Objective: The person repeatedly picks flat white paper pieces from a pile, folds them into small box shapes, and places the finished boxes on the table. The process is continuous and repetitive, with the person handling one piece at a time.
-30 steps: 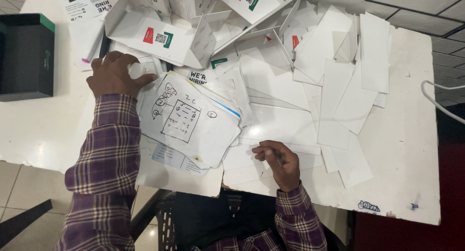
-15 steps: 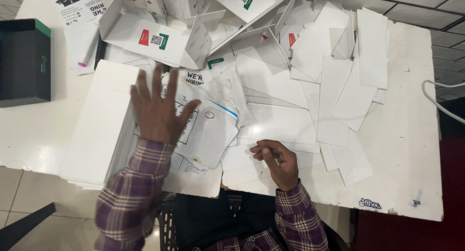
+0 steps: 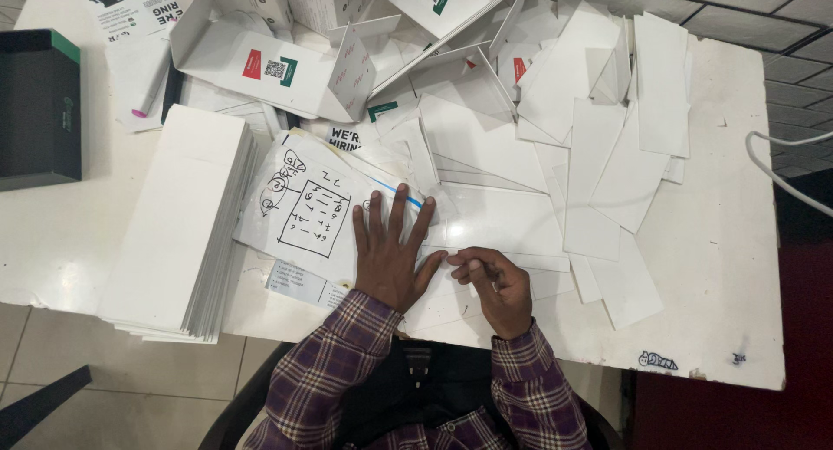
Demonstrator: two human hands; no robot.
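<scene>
We press our left hand flat, fingers spread, on a white card at the frame's centre; our right hand pinches its lower edge, beside a scribbled sheet.

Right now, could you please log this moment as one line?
left hand: flat on white card | right hand: fingers curled on card edge | card stack: left side

We cannot see what our right hand pinches; the dark box is cropped at the left edge.
</scene>
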